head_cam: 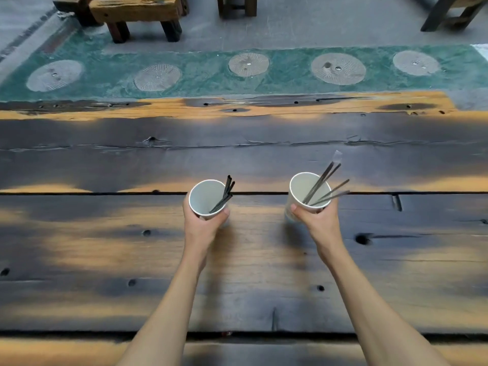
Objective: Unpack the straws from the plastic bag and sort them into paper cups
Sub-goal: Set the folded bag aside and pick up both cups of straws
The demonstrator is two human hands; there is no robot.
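Observation:
Two white paper cups are held above a dark wooden table (105, 159). My left hand (202, 224) grips the left cup (203, 198), which holds several short black straws (225, 194) leaning against its right rim. My right hand (320, 223) grips the right cup (303, 190). Several long thin dark straws (323, 180) stick out of it, fanning up and to the right; one has a clear wrapper tip (337, 155). Both cups tilt toward me so their insides show. No plastic bag is in view.
The table is scorched planks with knots and holes; its far edge (237, 101) runs across the view. Beyond it lies a green floor strip with round stone discs (248, 64), and wooden stools (137, 14) stand further back.

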